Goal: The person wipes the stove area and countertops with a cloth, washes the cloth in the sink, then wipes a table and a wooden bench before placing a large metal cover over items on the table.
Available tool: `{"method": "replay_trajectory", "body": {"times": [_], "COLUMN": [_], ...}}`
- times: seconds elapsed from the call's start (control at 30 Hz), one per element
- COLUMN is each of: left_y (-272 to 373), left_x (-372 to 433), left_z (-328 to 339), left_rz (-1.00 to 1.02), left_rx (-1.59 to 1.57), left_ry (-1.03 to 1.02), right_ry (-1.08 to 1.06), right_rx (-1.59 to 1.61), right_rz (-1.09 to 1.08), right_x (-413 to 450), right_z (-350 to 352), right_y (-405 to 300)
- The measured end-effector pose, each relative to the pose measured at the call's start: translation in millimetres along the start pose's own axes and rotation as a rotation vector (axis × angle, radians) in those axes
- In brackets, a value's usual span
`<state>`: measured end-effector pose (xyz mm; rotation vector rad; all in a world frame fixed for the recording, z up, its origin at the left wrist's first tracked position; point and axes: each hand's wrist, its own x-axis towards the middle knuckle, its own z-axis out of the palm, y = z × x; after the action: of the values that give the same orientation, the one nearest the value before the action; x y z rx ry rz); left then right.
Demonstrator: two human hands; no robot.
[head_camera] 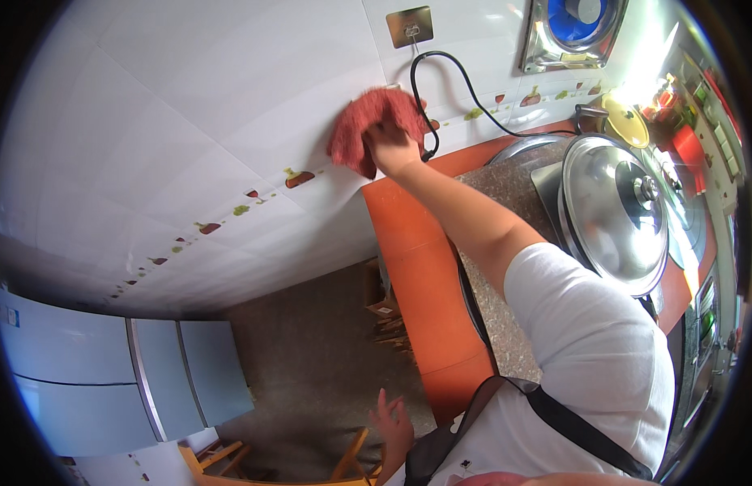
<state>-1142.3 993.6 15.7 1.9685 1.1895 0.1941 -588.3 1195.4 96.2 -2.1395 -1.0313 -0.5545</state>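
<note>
My right hand (393,149) holds a red fluffy cloth (357,130) pressed against the white tiled wall (187,85), just above the end of the orange tiled counter edge (412,255). The cloth covers part of my fingers and the wall behind it. A black power cable (461,70) loops beside my right hand and hangs from a wall socket (410,28). Low in the picture, my left hand (395,419) is away from the wall, fingers apart, with nothing in it.
A large metal pan lid (612,212) with a knob covers a pan at right. Near it are a yellow lid (626,120) and a red container (688,152). An exhaust fan (576,24) is set in the wall. A refrigerator (78,352) and wooden chair (224,455) stand at left.
</note>
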Motion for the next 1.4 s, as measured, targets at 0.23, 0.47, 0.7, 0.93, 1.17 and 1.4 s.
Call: {"method": "replay_trajectory", "body": {"times": [0.23,0.47,0.7,0.93,1.17,1.4], "left_y": [4,13,17,4,115,108], "left_x": [-12,-27,-32,-56,-55,-128], "left_z": [-12,-10,16,12,9,-8], "left_rz": [0.035,0.028,0.113,-0.066,0.283,0.346], "left_rx": [-0.056,-0.081,-0.201,-0.43,-0.313,-0.305], "left_ry": [0.053,0.055,-0.014,-0.043,-0.13,-0.174], "right_ry": [-0.075,-0.265,-0.293,-0.343,-0.659,-0.707], "right_rx": [0.15,-0.147,-0.11,-0.389,0.01,-0.099], "right_rz": [0.245,0.35,1.054,0.624,-0.01,0.125], "right_x": [-116,-234,-147,-201,-414,-533], "right_z": [-66,-142,-113,-117,-274,-470], "right_y": [-15,33,182,132,5,51]}}
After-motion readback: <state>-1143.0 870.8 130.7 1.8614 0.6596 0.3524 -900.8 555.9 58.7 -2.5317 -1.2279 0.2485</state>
